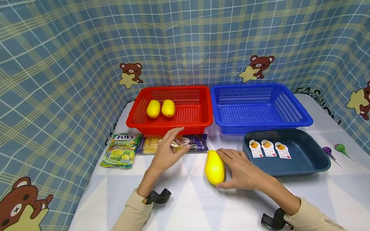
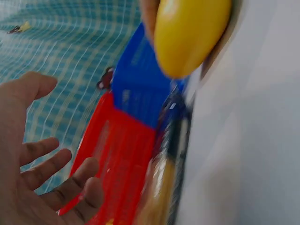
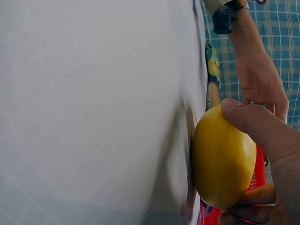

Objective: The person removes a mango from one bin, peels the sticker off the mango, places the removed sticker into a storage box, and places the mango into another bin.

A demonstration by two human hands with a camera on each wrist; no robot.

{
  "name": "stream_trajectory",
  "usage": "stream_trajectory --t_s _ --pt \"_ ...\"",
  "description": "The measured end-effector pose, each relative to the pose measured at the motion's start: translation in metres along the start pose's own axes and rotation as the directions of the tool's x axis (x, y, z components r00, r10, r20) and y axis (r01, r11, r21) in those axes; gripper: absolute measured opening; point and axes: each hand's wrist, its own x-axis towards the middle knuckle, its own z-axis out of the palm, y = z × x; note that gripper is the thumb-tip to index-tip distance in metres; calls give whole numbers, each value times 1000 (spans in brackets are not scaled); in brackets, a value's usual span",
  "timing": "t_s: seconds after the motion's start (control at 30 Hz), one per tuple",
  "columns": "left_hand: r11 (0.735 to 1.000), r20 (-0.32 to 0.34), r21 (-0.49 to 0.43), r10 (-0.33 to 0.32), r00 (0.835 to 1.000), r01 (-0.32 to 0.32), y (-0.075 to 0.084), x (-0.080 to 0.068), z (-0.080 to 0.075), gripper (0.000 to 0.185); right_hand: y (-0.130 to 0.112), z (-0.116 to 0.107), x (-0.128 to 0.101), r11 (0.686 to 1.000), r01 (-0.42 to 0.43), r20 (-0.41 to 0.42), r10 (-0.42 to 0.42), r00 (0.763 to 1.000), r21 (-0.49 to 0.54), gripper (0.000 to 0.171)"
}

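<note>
A smooth yellow mango (image 1: 215, 167) lies at the middle of the table, close to its surface. My right hand (image 1: 241, 168) grips it from the right, thumb at the near end and fingers at the far end. In the right wrist view the thumb (image 3: 253, 122) presses on one end of the mango (image 3: 224, 159), and the fingers curl behind the other. My left hand (image 1: 167, 154) hovers with nothing in it, fingers loosely spread, over the purple and gold packet (image 1: 199, 143). Two more yellow fruits (image 1: 168, 108) sit in the left part of the red basket (image 1: 170, 130).
Right of the red basket stands a blue basket (image 1: 263, 124). A dark teal tray (image 1: 306, 150) bearing several fruit-picture labels (image 1: 268, 148) is in front of it. A green candy bag (image 1: 121, 150) lies left; two lollipops (image 1: 341, 148) lie far right. Plaid cloth (image 1: 185, 41) walls the back.
</note>
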Motion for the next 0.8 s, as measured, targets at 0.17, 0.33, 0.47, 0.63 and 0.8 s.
stream_trajectory --t_s 0.17,0.33,0.47,0.63,0.8 --pt "998 -128 55 17 992 -10 -14 11 -36 57 1 -1 0 1000 -10 -5 10 1000 9 113" --pt "992 -210 121 8 978 17 -28 20 -67 56 0 -1 -2 999 -34 -4 34 999 18 114" --pt "986 -280 165 29 960 18 -39 26 -86 58 -1 -2 -3 998 -52 2 52 999 21 114" --pt "968 -353 238 14 935 75 -54 27 -106 62 -3 -1 -3 998 -49 -13 49 999 25 114" --pt "947 -390 254 -86 917 197 -72 17 -122 66 -6 1 -4 999 -46 -8 46 999 16 113"
